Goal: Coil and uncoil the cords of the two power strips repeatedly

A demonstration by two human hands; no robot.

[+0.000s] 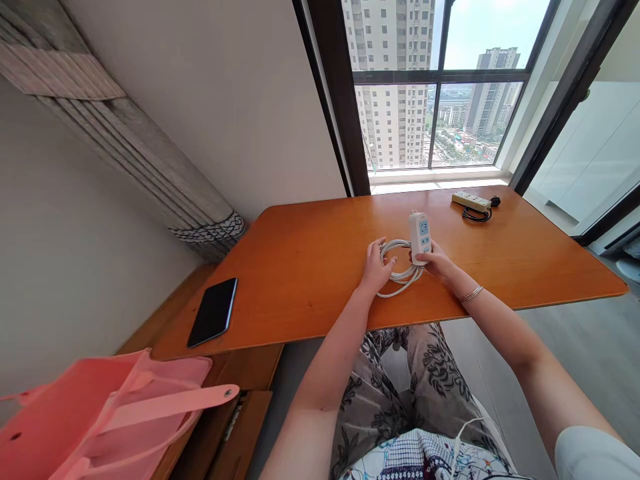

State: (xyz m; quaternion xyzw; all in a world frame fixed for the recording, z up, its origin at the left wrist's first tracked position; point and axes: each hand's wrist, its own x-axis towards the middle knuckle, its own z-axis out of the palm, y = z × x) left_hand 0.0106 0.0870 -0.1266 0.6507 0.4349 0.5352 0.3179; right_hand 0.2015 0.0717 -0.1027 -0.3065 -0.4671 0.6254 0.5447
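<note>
A white power strip with blue socket faces is held upright above the table's near half. My right hand grips it by its lower end, thumb across the front. Its white cord is wound in loose loops to the left of the strip. My left hand is curled round the left side of those loops, with the cord between thumb and fingers. The cord's plug cannot be made out.
A cream power strip with a bundled black cord lies at the far right of the orange-brown table. A black tablet rests near the left edge. Beside the table, a pink bag stands at lower left. Behind is a window.
</note>
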